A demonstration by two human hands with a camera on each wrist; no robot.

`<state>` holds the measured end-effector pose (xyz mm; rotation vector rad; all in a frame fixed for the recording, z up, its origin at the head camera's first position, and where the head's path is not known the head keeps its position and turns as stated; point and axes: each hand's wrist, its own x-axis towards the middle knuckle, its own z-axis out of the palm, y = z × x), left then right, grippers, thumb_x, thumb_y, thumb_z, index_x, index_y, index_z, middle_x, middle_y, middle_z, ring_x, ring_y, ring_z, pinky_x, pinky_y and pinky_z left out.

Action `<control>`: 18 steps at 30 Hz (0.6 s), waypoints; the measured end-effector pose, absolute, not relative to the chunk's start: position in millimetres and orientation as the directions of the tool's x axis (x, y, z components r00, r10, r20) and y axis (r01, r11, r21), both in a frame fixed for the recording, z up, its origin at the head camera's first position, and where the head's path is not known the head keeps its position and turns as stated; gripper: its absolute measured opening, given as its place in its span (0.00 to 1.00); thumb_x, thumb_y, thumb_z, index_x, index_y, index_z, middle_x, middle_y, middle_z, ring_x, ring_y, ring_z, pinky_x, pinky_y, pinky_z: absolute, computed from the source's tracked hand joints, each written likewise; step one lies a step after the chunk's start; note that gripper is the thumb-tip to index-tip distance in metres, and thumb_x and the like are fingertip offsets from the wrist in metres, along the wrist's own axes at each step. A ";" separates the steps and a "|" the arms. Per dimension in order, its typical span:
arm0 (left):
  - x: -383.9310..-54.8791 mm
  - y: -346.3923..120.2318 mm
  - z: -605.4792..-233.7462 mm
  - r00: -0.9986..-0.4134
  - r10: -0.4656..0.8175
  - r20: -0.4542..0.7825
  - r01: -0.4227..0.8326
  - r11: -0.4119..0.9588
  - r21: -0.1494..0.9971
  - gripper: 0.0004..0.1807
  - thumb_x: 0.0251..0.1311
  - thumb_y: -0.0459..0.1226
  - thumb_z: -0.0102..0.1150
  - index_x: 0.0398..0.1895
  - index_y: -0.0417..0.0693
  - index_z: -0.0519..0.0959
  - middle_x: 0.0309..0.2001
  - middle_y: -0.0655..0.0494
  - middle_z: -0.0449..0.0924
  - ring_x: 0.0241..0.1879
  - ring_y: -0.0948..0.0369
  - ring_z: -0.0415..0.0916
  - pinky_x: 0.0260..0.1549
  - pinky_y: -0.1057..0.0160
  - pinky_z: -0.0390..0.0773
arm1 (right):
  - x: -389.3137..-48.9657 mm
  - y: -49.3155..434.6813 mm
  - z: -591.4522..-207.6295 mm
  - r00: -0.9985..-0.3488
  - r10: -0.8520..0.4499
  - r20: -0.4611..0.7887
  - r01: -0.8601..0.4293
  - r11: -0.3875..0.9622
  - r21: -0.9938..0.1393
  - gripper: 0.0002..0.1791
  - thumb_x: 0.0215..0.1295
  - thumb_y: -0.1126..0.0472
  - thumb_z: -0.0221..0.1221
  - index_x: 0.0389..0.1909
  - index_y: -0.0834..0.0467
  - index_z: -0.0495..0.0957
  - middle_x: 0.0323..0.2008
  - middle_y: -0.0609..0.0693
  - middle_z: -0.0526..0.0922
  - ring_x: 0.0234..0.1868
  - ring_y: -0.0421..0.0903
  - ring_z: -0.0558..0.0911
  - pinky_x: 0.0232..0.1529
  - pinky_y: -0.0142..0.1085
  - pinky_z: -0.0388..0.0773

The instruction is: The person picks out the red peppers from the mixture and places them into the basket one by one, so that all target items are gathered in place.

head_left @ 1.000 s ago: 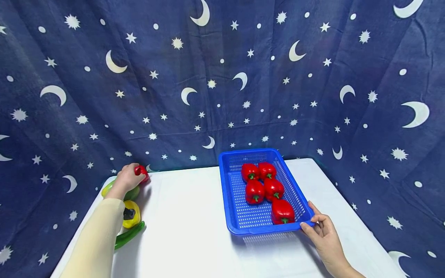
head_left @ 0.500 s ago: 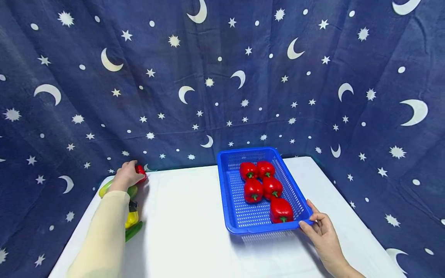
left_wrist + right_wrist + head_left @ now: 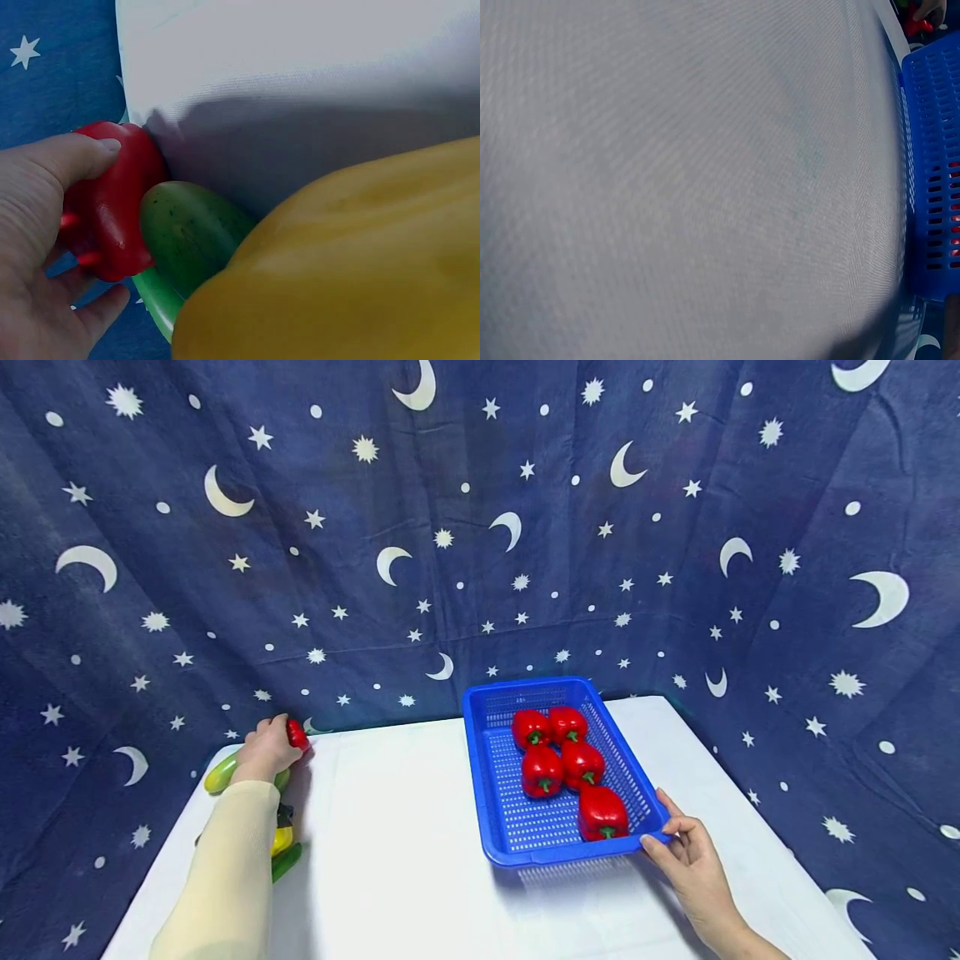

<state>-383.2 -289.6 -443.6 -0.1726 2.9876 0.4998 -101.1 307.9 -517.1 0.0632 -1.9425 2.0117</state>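
Observation:
At the table's far left corner my left hand (image 3: 262, 752) holds a red bell pepper (image 3: 297, 735). The left wrist view shows the thumb laid over the top of this pepper (image 3: 120, 202) and fingers beneath it. A dark green cucumber-like vegetable (image 3: 187, 232) lies right against it, and a yellow bell pepper (image 3: 345, 262) fills the foreground. My right hand (image 3: 693, 868) pinches the near right corner of a blue plastic basket (image 3: 555, 858), thumb over the rim. Several red bell peppers (image 3: 542, 770) sit inside the basket.
Near my left forearm lie a yellow-green long vegetable (image 3: 220, 774) and a green cucumber-like one (image 3: 287, 862); the sleeve (image 3: 225, 868) partly hides this group. A white cloth covers the table (image 3: 382, 827). Behind it hangs a blue curtain (image 3: 337, 568) with moons and stars.
The head view has turned slightly right. My left hand has shifted a little left around the red pepper, and the forearm now covers more of the yellow pepper. The right hand keeps its grip.

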 end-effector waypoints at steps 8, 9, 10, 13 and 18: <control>-383.5 -295.1 -445.7 -0.992 -0.064 -0.110 -0.095 0.949 0.300 0.45 0.60 0.36 0.67 0.73 0.26 0.54 0.63 0.21 0.60 0.60 0.28 0.61 0.60 0.28 0.65 | -102.2 307.4 -515.9 -0.942 0.208 0.262 -0.265 0.016 -0.964 0.15 0.73 0.74 0.56 0.48 0.69 0.58 0.80 0.55 0.55 0.66 0.30 0.71 0.56 0.31 0.78; -382.7 -295.4 -445.1 -0.992 -0.060 -0.107 -0.089 0.951 0.296 0.44 0.60 0.36 0.67 0.73 0.26 0.54 0.63 0.21 0.61 0.60 0.28 0.61 0.61 0.29 0.65 | -102.2 307.4 -515.8 -0.943 0.206 0.262 -0.264 0.018 -0.964 0.15 0.73 0.74 0.56 0.48 0.70 0.58 0.80 0.55 0.55 0.66 0.30 0.71 0.56 0.31 0.78; -382.4 -295.7 -444.7 -0.993 -0.056 -0.108 -0.086 0.951 0.296 0.44 0.61 0.36 0.68 0.73 0.25 0.54 0.63 0.21 0.61 0.60 0.28 0.61 0.61 0.28 0.65 | -102.2 307.5 -515.7 -0.943 0.205 0.261 -0.263 0.020 -0.965 0.15 0.73 0.74 0.56 0.48 0.70 0.58 0.80 0.54 0.55 0.66 0.30 0.71 0.56 0.30 0.78; -380.8 -294.9 -443.3 -0.993 -0.045 -0.109 -0.075 0.955 0.288 0.44 0.62 0.35 0.68 0.73 0.25 0.55 0.63 0.21 0.61 0.60 0.28 0.61 0.61 0.28 0.65 | -101.7 307.5 -515.7 -0.943 0.208 0.259 -0.260 0.022 -0.965 0.15 0.73 0.74 0.56 0.48 0.70 0.58 0.80 0.53 0.55 0.66 0.30 0.71 0.55 0.30 0.78; -379.9 -290.2 -441.1 -0.994 -0.024 -0.102 -0.052 0.960 0.275 0.43 0.62 0.36 0.70 0.72 0.26 0.56 0.61 0.21 0.63 0.58 0.29 0.63 0.60 0.28 0.66 | -100.9 307.6 -516.3 -0.943 0.214 0.257 -0.261 0.011 -0.965 0.14 0.73 0.74 0.56 0.48 0.69 0.58 0.79 0.53 0.56 0.65 0.31 0.72 0.55 0.30 0.79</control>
